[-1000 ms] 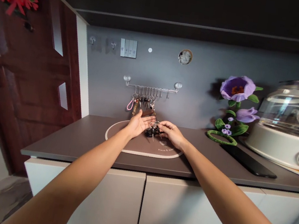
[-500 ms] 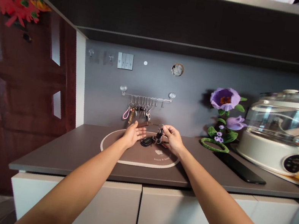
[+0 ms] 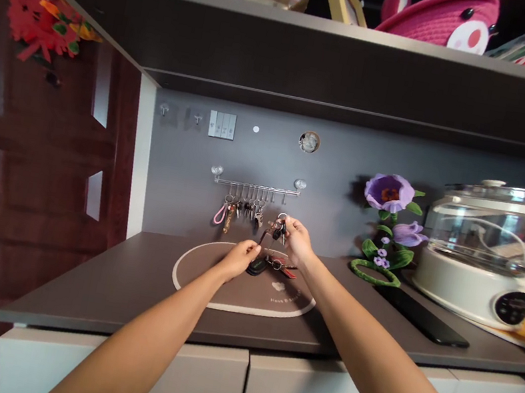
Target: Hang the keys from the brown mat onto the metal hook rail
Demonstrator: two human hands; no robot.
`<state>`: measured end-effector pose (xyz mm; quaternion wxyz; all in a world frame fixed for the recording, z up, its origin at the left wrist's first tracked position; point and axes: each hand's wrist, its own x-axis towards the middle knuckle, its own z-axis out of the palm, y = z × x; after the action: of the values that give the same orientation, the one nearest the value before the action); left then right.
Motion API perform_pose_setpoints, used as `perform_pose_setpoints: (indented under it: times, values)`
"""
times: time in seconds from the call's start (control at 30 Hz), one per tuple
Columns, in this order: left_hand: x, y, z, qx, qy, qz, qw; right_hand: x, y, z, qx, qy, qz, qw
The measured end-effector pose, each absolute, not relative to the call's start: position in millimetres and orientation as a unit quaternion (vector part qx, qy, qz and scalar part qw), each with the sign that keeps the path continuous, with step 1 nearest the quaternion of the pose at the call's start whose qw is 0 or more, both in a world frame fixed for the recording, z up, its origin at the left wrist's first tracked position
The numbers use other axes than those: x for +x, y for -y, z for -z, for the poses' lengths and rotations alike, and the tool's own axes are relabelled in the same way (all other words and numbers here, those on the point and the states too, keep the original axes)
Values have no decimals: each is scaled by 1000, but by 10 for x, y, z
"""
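Note:
My right hand (image 3: 298, 238) pinches a key ring (image 3: 282, 216) with keys (image 3: 279, 231) hanging from it, above the mat. My left hand (image 3: 240, 260) is closed, its fingertips on a thin brown strap (image 3: 263, 237) that runs up toward the ring. Beneath the hands, a black key fob (image 3: 257, 266) and another key ring with a red tag (image 3: 288, 273) lie on the brown oval mat (image 3: 197, 276). On the wall behind is a hook rail (image 3: 259, 187), with several key bunches (image 3: 246, 210) and a pink loop (image 3: 219, 214) on its left hooks.
A purple flower ornament (image 3: 389, 193), a black phone (image 3: 421, 316) and a clear-topped white appliance (image 3: 474, 281) stand or lie on the right of the counter (image 3: 125, 281). An overhead shelf (image 3: 267, 55) spans the top. A dark red door (image 3: 45, 185) is at left.
My left hand has gone from open fingers to closed on the brown strap. My right hand has raised the keys slightly from the mat. The view has tilted up, showing more of the shelf.

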<state>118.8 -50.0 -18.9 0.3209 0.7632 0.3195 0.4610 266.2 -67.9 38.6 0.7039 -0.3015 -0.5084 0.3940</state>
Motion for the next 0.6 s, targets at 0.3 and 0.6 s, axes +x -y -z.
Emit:
perform_pose_setpoints:
  times: [0.3,0.6]
  values:
    - [1161,427,214,782,-388,-470,128,2465,444,-557,-333,486,-394,705]
    - [1150,405,201,768,-425,-472,84,2436,83,-752,-357,470,-357,724]
